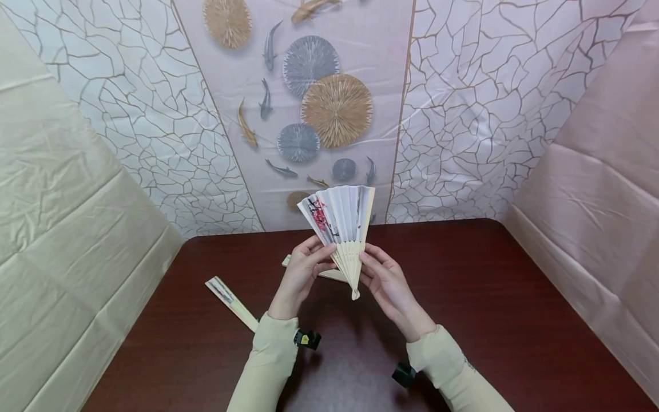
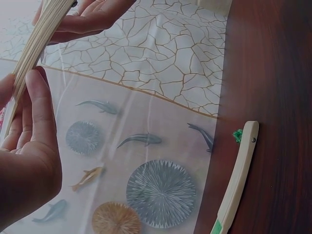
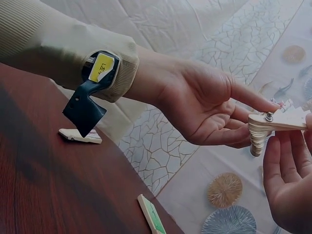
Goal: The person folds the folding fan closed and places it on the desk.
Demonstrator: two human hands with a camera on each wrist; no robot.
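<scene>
A partly spread folding fan [image 1: 342,220] stands upright above the table, its pleated leaf at the top and its rivet end pointing down. Dark branches with red blossoms are printed on the leaf's left side. My left hand [image 1: 301,274] pinches the left edge where the pale ribs meet the leaf. On the other side my right hand [image 1: 388,283] holds the right outer rib between thumb and fingers. Seen edge-on in the left wrist view, the ribs [image 2: 36,46] form a tight stack. The rivet [image 3: 268,117] shows in the right wrist view.
On the dark red table [image 1: 463,320], a folded fan [image 1: 231,303] lies left of my left forearm. Another folded fan [image 1: 332,276] with a green-marked end lies behind my hands, partly hidden by them. Patterned cloth [image 1: 458,114] hangs behind the table.
</scene>
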